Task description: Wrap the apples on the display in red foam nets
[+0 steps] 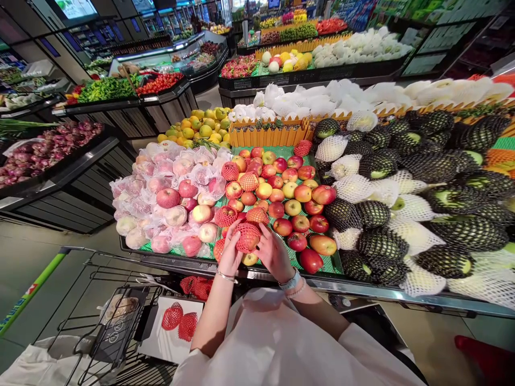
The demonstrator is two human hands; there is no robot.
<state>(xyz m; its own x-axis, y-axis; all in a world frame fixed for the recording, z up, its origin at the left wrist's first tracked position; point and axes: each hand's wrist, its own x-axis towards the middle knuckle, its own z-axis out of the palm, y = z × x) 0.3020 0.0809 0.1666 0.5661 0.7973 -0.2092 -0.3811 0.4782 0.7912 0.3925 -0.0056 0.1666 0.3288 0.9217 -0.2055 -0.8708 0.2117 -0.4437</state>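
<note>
Both of my hands hold one apple wrapped in red foam netting [248, 237] just above the front edge of the apple display [277, 198]. My left hand [230, 256] curls around its left side; a thin bracelet is on that wrist. My right hand [274, 254] grips its right side, with a watch and a bead bracelet at the wrist. Loose red and yellow apples [295, 208] lie right of my hands. More netted apples [226, 215] lie just behind them.
Apples in clear plastic wrap [169, 198] are piled on the left. Green fruit in black and white foam nets [402, 193] fill the right. A shopping cart [116, 316] below left holds netted apples [179, 321]. Lemons [201, 128] and vegetable stands lie beyond.
</note>
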